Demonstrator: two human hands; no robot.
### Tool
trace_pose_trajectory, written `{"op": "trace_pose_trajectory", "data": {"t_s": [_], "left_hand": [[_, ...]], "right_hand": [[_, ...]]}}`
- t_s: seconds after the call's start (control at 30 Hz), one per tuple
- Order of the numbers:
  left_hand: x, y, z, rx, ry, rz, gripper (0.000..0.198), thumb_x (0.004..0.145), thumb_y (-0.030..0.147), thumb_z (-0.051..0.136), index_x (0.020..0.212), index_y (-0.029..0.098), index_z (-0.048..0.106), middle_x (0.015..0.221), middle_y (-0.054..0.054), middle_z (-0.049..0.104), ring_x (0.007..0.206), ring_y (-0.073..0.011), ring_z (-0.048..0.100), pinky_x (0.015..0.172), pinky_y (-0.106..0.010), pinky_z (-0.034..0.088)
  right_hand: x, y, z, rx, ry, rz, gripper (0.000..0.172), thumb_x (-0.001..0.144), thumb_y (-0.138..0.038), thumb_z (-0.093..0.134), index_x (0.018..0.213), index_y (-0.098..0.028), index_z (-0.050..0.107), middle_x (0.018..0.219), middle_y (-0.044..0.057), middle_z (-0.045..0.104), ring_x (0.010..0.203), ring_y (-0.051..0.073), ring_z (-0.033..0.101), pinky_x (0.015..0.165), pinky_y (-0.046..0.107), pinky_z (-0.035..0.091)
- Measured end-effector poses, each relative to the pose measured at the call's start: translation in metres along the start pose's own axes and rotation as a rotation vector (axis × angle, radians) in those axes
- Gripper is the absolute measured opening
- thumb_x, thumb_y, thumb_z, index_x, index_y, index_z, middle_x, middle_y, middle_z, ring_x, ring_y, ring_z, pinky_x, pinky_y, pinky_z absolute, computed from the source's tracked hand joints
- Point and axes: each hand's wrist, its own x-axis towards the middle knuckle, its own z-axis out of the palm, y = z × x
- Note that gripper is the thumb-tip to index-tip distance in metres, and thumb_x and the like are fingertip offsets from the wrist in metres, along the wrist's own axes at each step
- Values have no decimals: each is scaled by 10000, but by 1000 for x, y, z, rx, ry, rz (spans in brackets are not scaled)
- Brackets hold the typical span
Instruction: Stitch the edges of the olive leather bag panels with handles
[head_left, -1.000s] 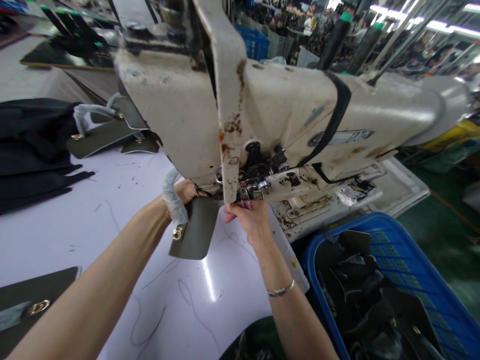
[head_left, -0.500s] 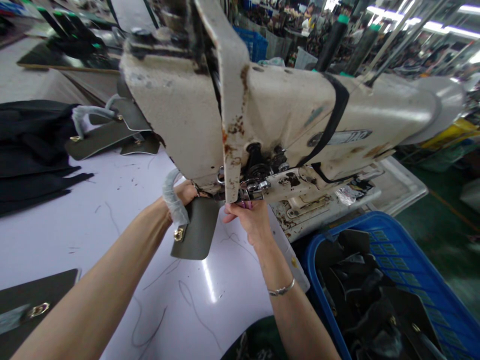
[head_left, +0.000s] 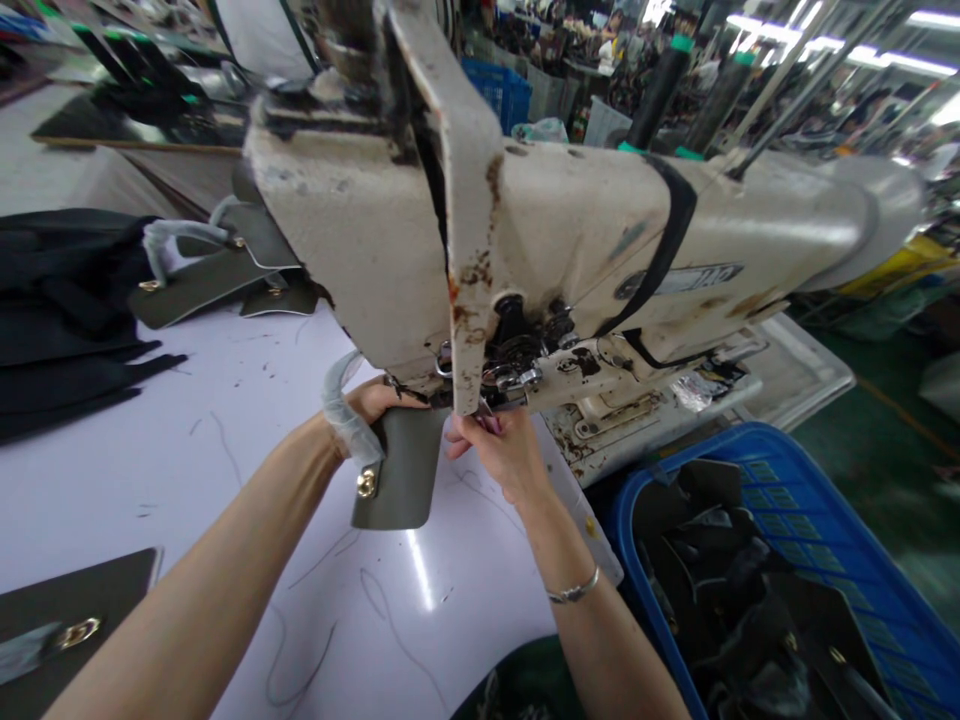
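Note:
The olive-grey bag panel lies under the head of the sewing machine, its near end towards me. A plastic-wrapped handle curves up from it, fixed by a gold-coloured ring fitting. My left hand grips the panel's left side, with the handle arching over the wrist; its fingertips disappear beneath the machine head. Right of the needle area, my right hand is closed around a small pink object, mostly covered by the fingers, whose kind I cannot make out. The needle itself is hidden behind the machine's front arm.
On the right stands a blue basket with several dark panels in it. Similar panels with wrapped handles lie at the back left, beside black fabric pieces. Another panel rests at the front left. Loose threads lie on the white tabletop.
The panel's near end has swung slightly right and towards me, with the handle turning along. My right hand has moved a little lower, and the pink object shows more between its fingers.

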Motion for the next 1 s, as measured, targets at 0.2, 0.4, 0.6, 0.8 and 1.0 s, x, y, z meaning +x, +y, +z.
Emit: {"op": "trace_pose_trajectory", "data": {"t_s": [0.2, 0.4, 0.6, 0.8, 1.0], "left_hand": [[-30, -4, 12, -54, -163, -192, 511, 624, 220, 901, 1095, 101, 744, 887, -144, 796, 691, -323, 738, 633, -409, 624], [-50, -4, 31, -91, -94, -214, 487, 677, 260, 901, 1124, 131, 756, 901, -111, 805, 729, -279, 757, 735, -387, 650], [-53, -8, 41, -168, -38, -227, 424, 650, 224, 883, 1049, 119, 782, 866, -117, 798, 642, -285, 742, 673, -407, 664], [-43, -13, 40, -205, 48, -91, 423, 605, 218, 867, 1009, 119, 790, 858, -137, 789, 649, -307, 744, 573, -398, 650], [-37, -13, 38, -196, 49, -63, 422, 587, 226, 870, 988, 124, 784, 869, -136, 792, 725, -326, 759, 619, -400, 656]], "right_hand": [[-6, 10, 20, 164, 74, 13, 238, 683, -404, 855, 687, -210, 717, 732, 17, 728, 723, 197, 661, 726, 339, 544], [-9, 12, 24, 308, 145, 40, 200, 621, -316, 855, 705, -174, 742, 744, 33, 740, 705, 200, 671, 757, 361, 550], [-12, 1, 18, 322, 123, 55, 183, 609, -287, 847, 656, -164, 720, 734, 42, 734, 690, 191, 661, 739, 349, 549], [-8, -3, 21, 372, 133, 90, 205, 592, -294, 851, 699, -161, 738, 772, 54, 753, 745, 211, 686, 764, 359, 562], [-7, -5, 22, 315, 168, 116, 209, 606, -322, 844, 660, -159, 723, 763, 56, 751, 766, 217, 696, 766, 346, 550]]}}
